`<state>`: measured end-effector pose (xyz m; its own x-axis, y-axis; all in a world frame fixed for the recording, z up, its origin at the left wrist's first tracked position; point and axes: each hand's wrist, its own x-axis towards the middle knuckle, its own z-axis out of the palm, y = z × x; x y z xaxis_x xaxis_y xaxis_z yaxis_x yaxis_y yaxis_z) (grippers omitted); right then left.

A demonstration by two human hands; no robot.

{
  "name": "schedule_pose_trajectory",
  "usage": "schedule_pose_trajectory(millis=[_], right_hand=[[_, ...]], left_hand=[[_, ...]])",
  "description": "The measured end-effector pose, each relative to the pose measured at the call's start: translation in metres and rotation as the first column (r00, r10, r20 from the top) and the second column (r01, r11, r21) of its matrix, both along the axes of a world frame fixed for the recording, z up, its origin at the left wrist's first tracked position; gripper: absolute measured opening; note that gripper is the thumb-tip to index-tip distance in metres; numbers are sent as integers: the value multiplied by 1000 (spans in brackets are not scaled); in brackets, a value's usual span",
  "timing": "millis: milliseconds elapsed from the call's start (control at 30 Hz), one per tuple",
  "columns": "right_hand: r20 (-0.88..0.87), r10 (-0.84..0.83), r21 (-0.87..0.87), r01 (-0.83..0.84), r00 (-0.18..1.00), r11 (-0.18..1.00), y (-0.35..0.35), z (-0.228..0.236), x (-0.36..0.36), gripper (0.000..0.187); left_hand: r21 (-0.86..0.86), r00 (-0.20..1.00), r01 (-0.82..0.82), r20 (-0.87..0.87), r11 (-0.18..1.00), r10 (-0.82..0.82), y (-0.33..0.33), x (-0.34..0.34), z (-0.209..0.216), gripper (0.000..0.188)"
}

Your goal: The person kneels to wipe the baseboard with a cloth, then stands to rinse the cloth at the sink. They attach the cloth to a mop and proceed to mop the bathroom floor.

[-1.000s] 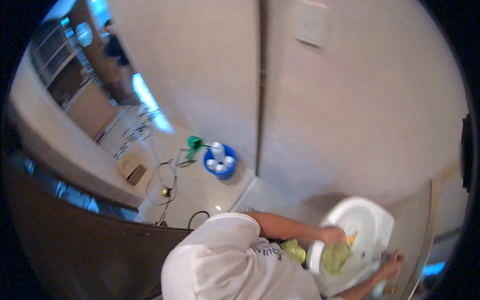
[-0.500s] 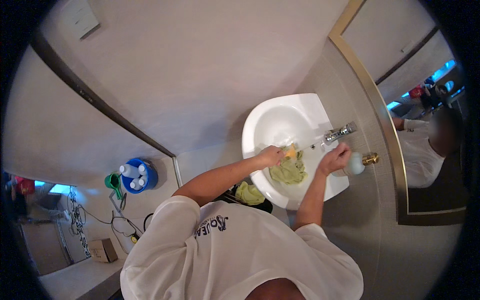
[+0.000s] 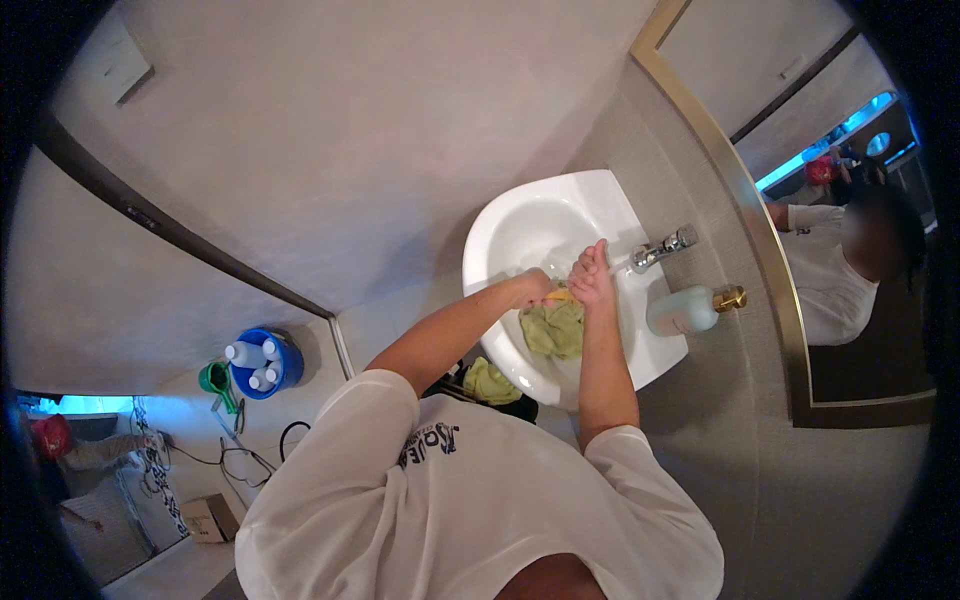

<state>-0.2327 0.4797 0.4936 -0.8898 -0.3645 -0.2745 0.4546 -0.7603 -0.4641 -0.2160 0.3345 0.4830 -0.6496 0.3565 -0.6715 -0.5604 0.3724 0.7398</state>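
Observation:
Over the white washbasin (image 3: 487, 262), my left hand (image 3: 531, 288) is closed on a small yellow cloth or sponge (image 3: 562, 296), mostly hidden by the fingers. Close beside it, my right hand (image 3: 592, 278) is turned palm inward, its fingers loosely bent and partly apart; I make out nothing in it. A crumpled wet green cloth (image 3: 553, 332) lies in the bowl just below both hands. The chrome tap (image 3: 664, 250) stands at the basin's right side, and a thin stream seems to run from it toward my right hand.
A pale soap bottle with a gold pump (image 3: 688, 311) stands on the basin's right rim. Another green cloth (image 3: 490, 384) hangs below the basin. To the left are a blue bucket of white bottles (image 3: 290, 365), a green scoop (image 3: 214, 378), cables and a cardboard box (image 3: 209, 519). A framed mirror (image 3: 779, 255) bounds the right.
My right hand has moved left from beside the tap and soap bottle to next to my left hand. The left hand keeps hold of the yellow piece. The whole view has shifted slightly.

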Motion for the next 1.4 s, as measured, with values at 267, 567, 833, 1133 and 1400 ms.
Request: schedule_pose_trajectory(millis=[267, 567, 833, 1133, 1400], right_hand=[[256, -9, 319, -75, 967, 945, -9, 26, 16, 31], [85, 193, 849, -172, 977, 499, 9, 64, 32, 12], [16, 156, 877, -89, 988, 472, 50, 59, 41, 14], [-15, 174, 811, -90, 985, 578, 25, 65, 29, 18], [30, 61, 651, -66, 998, 756, 28, 40, 16, 20]], left_hand=[[-131, 969, 85, -221, 988, -113, 13, -2, -11, 28], [-71, 928, 258, -260, 964, -268, 26, 7, -12, 24], [-422, 615, 526, -411, 738, -673, 25, -4, -19, 20], [-556, 588, 336, -507, 760, -631, -10, -11, -55, 29], [-416, 781, 297, -411, 859, -469, 12, -2, -26, 37]])
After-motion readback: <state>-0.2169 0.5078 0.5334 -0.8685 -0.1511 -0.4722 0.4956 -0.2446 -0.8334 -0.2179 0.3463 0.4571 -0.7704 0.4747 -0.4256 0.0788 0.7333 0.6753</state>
